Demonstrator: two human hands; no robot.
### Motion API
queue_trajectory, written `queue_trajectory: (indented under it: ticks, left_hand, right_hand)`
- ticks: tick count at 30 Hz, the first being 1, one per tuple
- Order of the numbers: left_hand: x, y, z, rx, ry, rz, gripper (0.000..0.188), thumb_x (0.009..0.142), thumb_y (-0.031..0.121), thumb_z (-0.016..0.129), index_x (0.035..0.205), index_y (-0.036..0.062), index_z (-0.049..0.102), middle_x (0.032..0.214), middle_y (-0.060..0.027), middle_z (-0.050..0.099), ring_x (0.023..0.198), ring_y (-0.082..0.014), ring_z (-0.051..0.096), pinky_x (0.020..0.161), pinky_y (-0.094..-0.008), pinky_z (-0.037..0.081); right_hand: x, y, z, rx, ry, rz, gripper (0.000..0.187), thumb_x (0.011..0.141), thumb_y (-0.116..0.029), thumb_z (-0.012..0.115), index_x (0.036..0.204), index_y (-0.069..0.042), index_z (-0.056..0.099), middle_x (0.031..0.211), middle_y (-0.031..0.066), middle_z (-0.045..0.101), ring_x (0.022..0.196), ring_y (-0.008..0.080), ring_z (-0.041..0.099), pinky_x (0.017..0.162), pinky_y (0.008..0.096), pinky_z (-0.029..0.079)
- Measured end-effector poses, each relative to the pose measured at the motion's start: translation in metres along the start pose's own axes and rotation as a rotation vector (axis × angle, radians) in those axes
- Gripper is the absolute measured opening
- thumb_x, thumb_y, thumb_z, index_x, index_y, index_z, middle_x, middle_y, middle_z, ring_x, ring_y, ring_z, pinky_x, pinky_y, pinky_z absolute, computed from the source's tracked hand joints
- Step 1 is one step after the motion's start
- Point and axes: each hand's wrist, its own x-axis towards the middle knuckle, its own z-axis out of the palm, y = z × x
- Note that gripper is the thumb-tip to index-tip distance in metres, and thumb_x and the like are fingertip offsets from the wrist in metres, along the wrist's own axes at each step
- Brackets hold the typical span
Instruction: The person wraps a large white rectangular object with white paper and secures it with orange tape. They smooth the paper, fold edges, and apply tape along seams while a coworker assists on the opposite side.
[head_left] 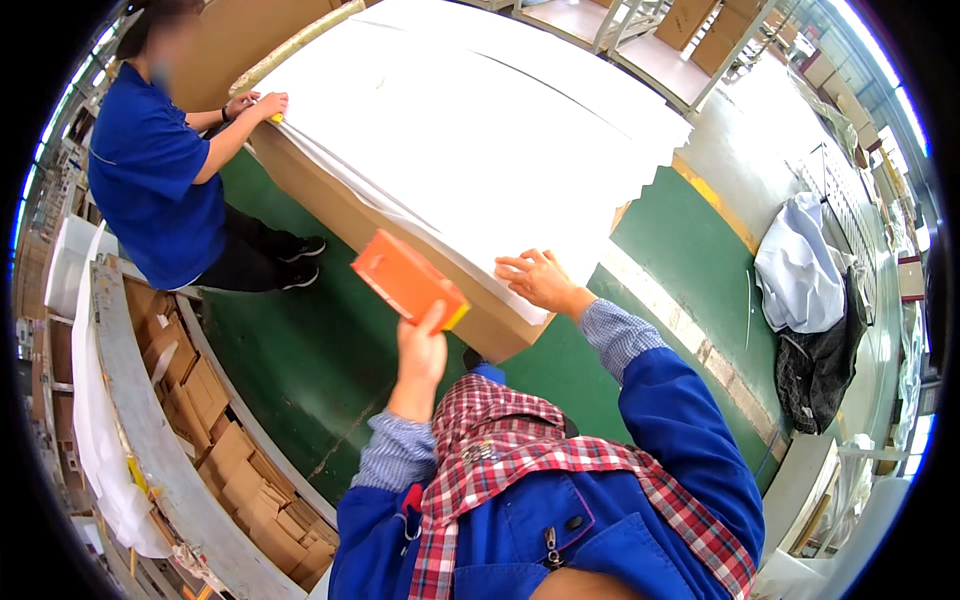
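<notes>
There, I had the left hand clutching an orange block by the brown carton's edge; right of that grip, the right hand, fingers spread, touched the white sheet. Green floor stretched leftward.

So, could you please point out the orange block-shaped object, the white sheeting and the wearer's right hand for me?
Orange block-shaped object (408, 276): head view, on its broad orange side.
White sheeting (460, 140): head view, on its upper surface.
Right hand (543, 282): head view, on its back.
</notes>
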Motion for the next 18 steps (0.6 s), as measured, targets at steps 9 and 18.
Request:
queue_trajectory:
  ticks: [9,18]
  left_hand:
    - [0.043,-0.083,0.043,0.013,0.016,0.005,0.032,0.085,0.002,0.062,0.115,0.0004,0.052,0.111,-0.0079,0.058,0.105,-0.0177,0.055,0.095,-0.0305,0.041]
    - [0.03,-0.115,0.066,0.313,0.149,0.121,0.027,0.086,0.006,0.063,0.11,-0.0031,0.056,0.106,-0.0088,0.061,0.095,-0.0157,0.059,0.083,-0.0274,0.046]
  right_hand:
    - [0.004,0.025,-0.008,0.036,-0.099,-0.135,0.039,0.083,-0.022,0.06,0.122,-0.016,0.056,0.135,-0.0018,0.046,0.105,0.0259,0.048,0.09,0.0415,0.037]
    - [0.038,0.053,-0.059,0.808,0.047,0.075,0.027,0.082,-0.025,0.066,0.099,-0.004,0.066,0.104,0.0139,0.065,0.089,0.0289,0.06,0.079,0.0381,0.048]
